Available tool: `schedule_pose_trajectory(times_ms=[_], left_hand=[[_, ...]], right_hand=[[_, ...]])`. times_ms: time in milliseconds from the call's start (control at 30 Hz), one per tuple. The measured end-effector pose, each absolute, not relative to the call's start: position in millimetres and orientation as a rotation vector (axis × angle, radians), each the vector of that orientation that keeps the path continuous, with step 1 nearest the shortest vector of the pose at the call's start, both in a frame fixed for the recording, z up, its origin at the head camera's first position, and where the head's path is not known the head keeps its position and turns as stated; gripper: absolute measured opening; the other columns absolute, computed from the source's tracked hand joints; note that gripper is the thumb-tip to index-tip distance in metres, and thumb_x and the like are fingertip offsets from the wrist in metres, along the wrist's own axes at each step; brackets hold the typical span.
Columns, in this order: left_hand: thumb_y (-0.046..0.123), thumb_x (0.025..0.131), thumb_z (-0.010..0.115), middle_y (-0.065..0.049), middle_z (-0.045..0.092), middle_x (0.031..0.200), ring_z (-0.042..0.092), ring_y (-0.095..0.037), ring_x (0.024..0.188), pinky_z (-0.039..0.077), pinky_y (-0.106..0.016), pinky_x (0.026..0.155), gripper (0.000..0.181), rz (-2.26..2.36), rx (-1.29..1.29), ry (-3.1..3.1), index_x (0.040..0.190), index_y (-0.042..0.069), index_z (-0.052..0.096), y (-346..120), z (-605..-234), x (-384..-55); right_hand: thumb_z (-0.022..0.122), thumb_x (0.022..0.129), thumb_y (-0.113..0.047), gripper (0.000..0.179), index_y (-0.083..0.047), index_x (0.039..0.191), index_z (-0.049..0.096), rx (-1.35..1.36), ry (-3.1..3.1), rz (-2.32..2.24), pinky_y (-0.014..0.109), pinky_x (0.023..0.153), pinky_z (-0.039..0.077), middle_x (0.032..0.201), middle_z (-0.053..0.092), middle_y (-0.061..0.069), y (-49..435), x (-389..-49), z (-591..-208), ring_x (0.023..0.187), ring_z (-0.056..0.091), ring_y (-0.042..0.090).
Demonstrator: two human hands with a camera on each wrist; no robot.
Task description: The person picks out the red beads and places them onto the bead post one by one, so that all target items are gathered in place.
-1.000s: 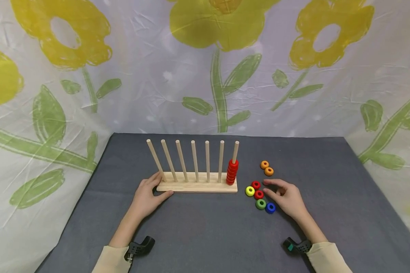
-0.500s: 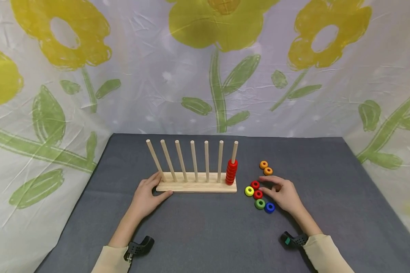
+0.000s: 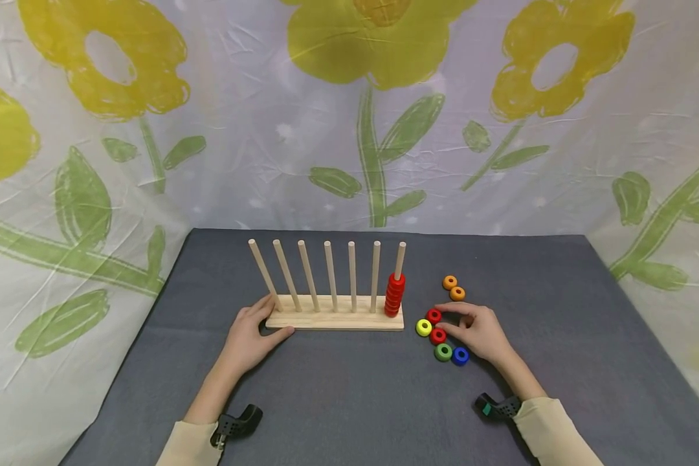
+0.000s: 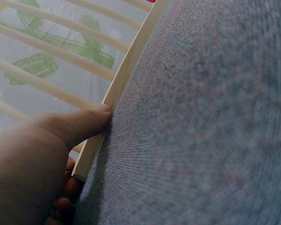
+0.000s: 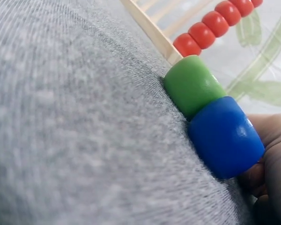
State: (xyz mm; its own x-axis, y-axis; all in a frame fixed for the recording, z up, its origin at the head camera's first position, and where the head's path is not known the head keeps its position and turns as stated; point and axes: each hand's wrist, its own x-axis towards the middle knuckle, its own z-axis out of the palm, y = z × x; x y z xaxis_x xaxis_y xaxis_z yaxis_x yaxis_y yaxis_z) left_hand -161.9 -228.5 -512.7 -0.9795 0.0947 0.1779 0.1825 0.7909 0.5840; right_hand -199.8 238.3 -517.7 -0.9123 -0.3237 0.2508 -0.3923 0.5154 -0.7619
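Note:
My left hand [image 3: 250,340] grips the left end of a wooden peg stand [image 3: 338,320], thumb along its front edge and fingers behind the end. The stand has a row of upright pegs; the rightmost carries a stack of red beads [image 3: 394,295]. To the right of the stand, my right hand [image 3: 482,331] pinches a red bead [image 3: 433,316] between index finger and thumb. A second red bead [image 3: 437,336] lies just in front of the thumb, beside a yellow bead [image 3: 423,327]. In the right wrist view, green [image 5: 193,86] and blue beads [image 5: 226,138] hide the pinch.
Two orange beads [image 3: 454,288] lie behind the right hand on the dark grey cloth [image 3: 349,401]. The green and blue beads sit in front of the red ones. A flower-printed sheet [image 3: 239,129] hangs behind the table.
My right hand has moved left onto the far red bead, its thumb now between the two red beads. The nearer red bead has shifted slightly toward me. The left hand keeps its hold.

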Motion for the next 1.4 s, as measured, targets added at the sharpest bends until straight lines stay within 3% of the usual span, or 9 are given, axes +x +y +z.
schedule_pose_trajectory(times_ms=[467,767,1000,1400], left_hand=[[0.040,0.089,0.080,-0.023,0.041,0.154,0.044,-0.044,0.128,0.039,-0.061,0.100,0.081,-0.934,-0.231,-2.841,0.149,-0.005,0.047,-227.7,-515.9,-162.5],[0.041,0.088,0.081,-0.023,0.041,0.154,0.045,-0.044,0.127,0.039,-0.061,0.100,0.082,-0.936,-0.229,-2.839,0.147,-0.006,0.049,-227.0,-516.9,-164.6],[0.040,0.088,0.081,-0.023,0.042,0.154,0.045,-0.044,0.127,0.039,-0.061,0.100,0.082,-0.936,-0.230,-2.837,0.147,-0.006,0.049,-227.8,-517.1,-164.7],[0.041,0.088,0.080,-0.024,0.041,0.154,0.045,-0.044,0.128,0.038,-0.061,0.100,0.083,-0.924,-0.223,-2.847,0.148,-0.006,0.047,-229.8,-517.1,-163.4]], right_hand=[[0.084,0.087,-0.016,0.031,-0.017,0.117,0.076,0.535,-2.680,1.346,0.026,0.041,0.030,0.051,0.044,-0.008,242.2,-192.8,-514.8,0.041,0.038,0.006],[0.084,0.086,-0.012,0.032,-0.015,0.116,0.076,0.551,-2.663,1.300,0.026,0.042,0.034,0.070,0.054,-0.004,243.5,-193.0,-516.3,0.044,0.042,0.007],[0.085,0.086,-0.014,0.032,-0.016,0.116,0.075,0.537,-2.668,1.296,0.025,0.041,0.031,0.057,0.047,-0.007,243.1,-193.0,-516.8,0.043,0.040,0.006],[0.084,0.086,-0.014,0.030,-0.016,0.116,0.076,0.543,-2.662,1.327,0.026,0.041,0.031,0.055,0.046,-0.007,240.6,-192.3,-517.1,0.042,0.039,0.006]])
